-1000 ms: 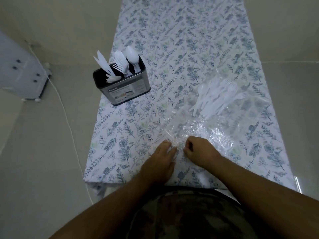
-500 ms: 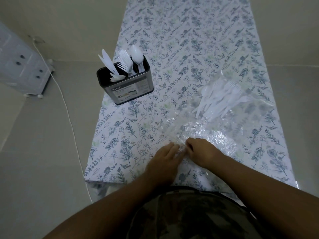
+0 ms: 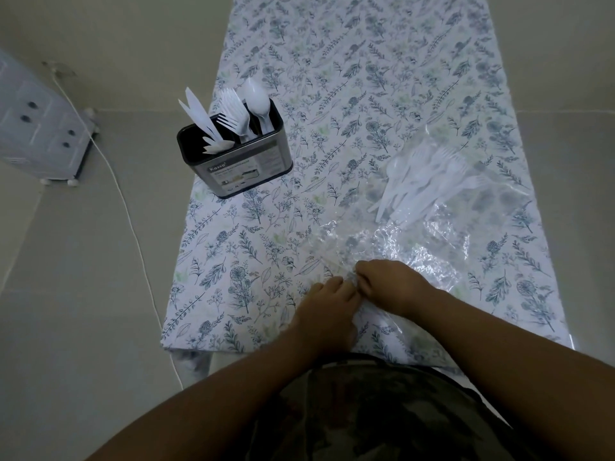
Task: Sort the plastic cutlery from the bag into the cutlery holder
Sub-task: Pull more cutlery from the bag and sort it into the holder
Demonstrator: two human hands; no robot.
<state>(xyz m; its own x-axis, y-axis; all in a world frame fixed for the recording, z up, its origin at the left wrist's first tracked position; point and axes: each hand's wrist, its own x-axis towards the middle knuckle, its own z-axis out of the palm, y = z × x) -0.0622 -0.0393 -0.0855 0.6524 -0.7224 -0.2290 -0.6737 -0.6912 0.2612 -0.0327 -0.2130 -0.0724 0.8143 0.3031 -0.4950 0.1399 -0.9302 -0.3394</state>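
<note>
A clear plastic bag (image 3: 416, 241) lies flat on the right half of the table. Inside its far end sits a pile of white plastic cutlery (image 3: 429, 181). My left hand (image 3: 327, 311) and my right hand (image 3: 389, 286) meet at the bag's near edge, and both pinch the plastic there. A metal cutlery holder (image 3: 239, 161) stands at the table's left edge. It holds white knives (image 3: 199, 118), forks (image 3: 233, 111) and spoons (image 3: 258, 99), each kind grouped apart.
The table wears a white cloth with blue leaf print (image 3: 366, 78). On the floor to the left stands a white drawer unit (image 3: 40, 121), and a white cable (image 3: 133, 211) runs past it. The table's near edge is just below my hands.
Both hands stay at the bag's near edge, with the fingers drawn a little closer together. The view has shifted slightly.
</note>
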